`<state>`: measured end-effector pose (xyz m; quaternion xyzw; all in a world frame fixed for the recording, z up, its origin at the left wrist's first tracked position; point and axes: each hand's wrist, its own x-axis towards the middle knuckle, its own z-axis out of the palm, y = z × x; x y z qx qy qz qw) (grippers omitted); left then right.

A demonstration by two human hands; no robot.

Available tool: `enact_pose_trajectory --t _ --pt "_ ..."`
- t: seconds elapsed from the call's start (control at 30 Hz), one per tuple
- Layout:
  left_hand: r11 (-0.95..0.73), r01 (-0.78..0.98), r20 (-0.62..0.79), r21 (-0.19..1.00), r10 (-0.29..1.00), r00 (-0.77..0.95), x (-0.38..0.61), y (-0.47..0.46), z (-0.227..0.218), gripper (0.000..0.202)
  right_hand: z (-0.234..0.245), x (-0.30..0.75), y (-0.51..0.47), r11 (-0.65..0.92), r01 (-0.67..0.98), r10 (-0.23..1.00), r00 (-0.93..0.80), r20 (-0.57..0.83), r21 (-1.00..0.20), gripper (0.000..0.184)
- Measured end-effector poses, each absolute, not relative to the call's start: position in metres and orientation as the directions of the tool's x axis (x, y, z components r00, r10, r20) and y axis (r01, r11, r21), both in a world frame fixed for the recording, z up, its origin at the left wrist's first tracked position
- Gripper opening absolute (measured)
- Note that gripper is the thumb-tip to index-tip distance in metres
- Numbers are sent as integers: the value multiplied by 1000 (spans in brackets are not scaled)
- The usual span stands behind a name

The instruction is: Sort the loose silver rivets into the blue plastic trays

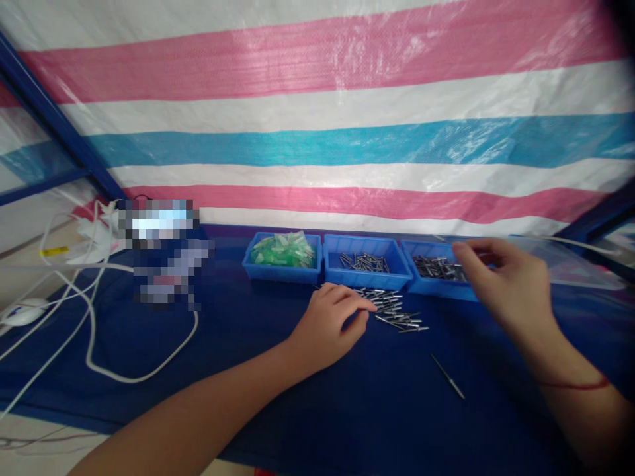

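My left hand point(332, 327) rests at the left side of a loose pile of blind rivets point(401, 320) on the dark blue table. Its fingers are bent over the rivets, and a gap shows between thumb and forefinger. My right hand point(510, 284) is raised over the right end of the right blue bin point(436, 285), thumb and forefinger drawn together. Whatever lies between those fingertips is too small or hidden to make out. Darker metal pieces point(431, 267) fill part of that bin. One single rivet point(449, 378) lies apart, nearer the front.
The middle blue bin point(367, 276) holds more rivets; the left bin point(282, 273) holds a green bag. White cables point(143, 380) loop over the table's left side, near a white mouse point(24, 311) and blurred objects. A striped plastic sheet point(317, 145) hangs behind.
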<state>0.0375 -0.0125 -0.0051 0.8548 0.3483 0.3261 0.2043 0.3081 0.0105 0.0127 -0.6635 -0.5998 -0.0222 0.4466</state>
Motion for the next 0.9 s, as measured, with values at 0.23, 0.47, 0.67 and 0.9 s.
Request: enact_pose_trajectory --t 0.23,0.47,0.67,0.9 --pt "-680 668 292 301 733 614 33 -14 -6 22 8 313 17 164 968 688 24 725 -189 22" --pt "-725 657 228 206 689 688 32 -9 -7 23 11 267 -3 388 879 700 -87 709 -275 19" --pt "-648 755 285 99 746 602 28 -8 0 25 5 240 -12 593 748 700 -294 651 -299 16" --pt "-601 796 212 76 789 576 23 -1 -5 22 4 238 -13 596 735 728 -323 605 -325 15"
